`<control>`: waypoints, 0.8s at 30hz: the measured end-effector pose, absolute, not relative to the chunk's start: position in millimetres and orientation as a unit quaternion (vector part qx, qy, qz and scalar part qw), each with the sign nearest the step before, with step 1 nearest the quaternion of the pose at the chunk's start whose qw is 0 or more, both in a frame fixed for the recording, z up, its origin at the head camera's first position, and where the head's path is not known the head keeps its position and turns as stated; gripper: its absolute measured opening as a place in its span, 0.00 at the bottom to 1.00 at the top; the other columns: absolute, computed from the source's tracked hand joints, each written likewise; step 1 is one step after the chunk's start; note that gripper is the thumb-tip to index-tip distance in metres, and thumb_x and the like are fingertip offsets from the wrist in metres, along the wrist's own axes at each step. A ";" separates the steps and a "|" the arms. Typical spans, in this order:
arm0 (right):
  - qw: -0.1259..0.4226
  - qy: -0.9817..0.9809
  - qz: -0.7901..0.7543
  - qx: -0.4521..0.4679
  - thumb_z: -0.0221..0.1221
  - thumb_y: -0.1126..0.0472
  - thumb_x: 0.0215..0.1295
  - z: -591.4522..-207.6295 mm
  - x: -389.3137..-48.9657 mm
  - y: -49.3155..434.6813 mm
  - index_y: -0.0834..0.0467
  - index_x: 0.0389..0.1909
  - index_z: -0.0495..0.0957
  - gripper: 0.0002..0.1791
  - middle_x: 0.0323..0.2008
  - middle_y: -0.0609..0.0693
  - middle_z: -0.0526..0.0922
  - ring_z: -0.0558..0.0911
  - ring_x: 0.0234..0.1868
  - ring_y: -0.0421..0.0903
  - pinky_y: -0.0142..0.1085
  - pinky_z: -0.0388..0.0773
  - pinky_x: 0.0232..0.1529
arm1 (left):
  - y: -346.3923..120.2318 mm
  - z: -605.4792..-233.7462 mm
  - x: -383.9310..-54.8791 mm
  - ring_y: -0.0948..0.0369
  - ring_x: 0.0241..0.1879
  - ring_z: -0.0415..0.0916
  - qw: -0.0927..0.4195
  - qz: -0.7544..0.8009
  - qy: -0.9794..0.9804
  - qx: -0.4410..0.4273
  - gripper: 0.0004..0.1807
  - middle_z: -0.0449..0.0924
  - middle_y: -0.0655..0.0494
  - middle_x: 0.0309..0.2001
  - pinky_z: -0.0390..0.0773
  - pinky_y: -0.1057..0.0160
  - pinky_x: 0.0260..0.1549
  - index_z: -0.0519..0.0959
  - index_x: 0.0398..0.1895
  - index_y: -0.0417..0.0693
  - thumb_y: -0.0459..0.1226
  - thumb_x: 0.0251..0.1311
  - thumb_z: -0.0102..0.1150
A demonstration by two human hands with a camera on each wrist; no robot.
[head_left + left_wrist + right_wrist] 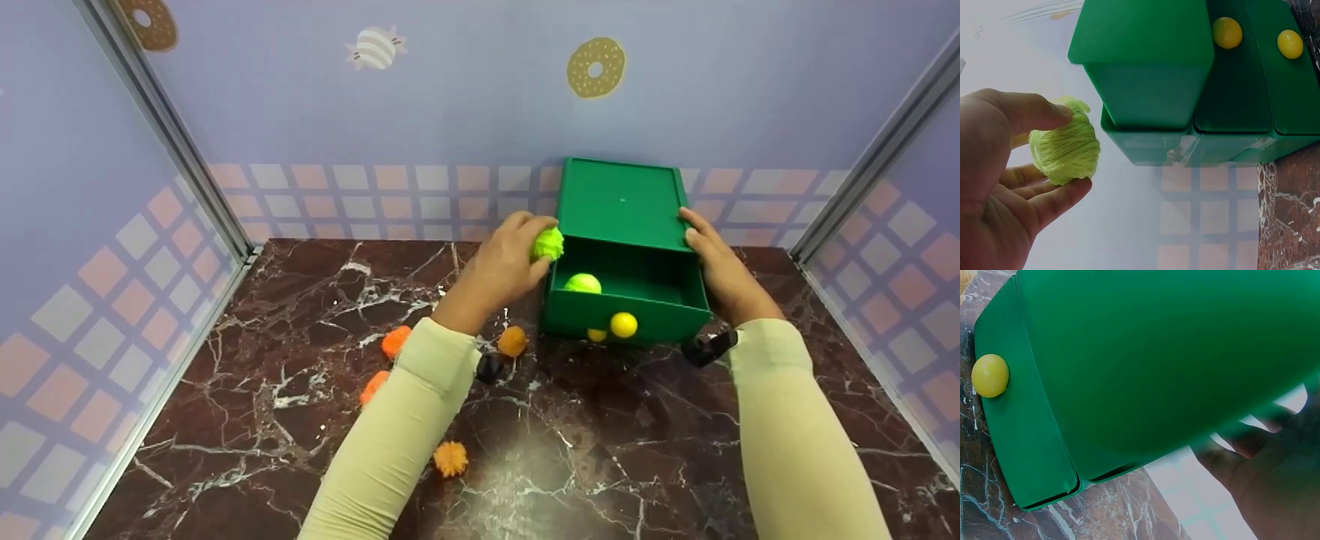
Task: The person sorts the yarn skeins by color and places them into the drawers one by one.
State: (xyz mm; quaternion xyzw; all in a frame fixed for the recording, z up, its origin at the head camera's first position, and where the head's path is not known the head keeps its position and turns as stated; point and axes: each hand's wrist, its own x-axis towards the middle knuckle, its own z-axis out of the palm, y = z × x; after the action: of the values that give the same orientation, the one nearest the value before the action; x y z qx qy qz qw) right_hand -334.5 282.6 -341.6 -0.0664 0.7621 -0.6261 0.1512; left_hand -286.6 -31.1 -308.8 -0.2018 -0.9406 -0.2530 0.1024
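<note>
My left hand (501,262) pinches a yellow-green yarn ball (549,244) beside the left edge of a pulled-out drawer (664,315). The left wrist view shows the thumb and fingertips around this wound ball (1067,143). The drawer belongs to a green drawer box (622,202) and has a yellow round knob (623,325). Inside the drawer, near its front left, lies another yellow-green ball (583,283). My right hand (724,274) rests its fingers along the box's right side; part of them is hidden behind the green wall in the right wrist view.
On the dark marbled table (262,420), two orange balls (396,343) lie partly behind my left sleeve. A brownish-orange ball (512,341) sits left of the box, and a spiky orange ball (451,459) lies nearer. A patterned wall (465,97) stands behind the box.
</note>
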 end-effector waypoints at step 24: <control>0.144 0.763 -0.627 -0.068 0.35 0.40 0.75 -342.2 -333.5 281.9 0.31 0.76 0.36 0.32 0.77 0.53 0.26 0.43 0.76 0.64 0.65 0.49 0.69 | -1.9 -308.5 -276.9 0.58 0.55 0.74 0.106 -0.242 -0.931 -0.254 0.26 0.70 0.51 0.62 0.76 0.62 0.56 0.68 0.67 0.53 0.41 0.66 0.57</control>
State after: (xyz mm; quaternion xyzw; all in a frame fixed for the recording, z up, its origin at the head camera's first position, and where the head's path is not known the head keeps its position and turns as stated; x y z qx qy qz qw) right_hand -333.5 281.9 -342.2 -0.0684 0.7625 -0.6271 0.1435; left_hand -276.9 -1.9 -308.5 -0.2535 -0.9306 -0.2416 0.1065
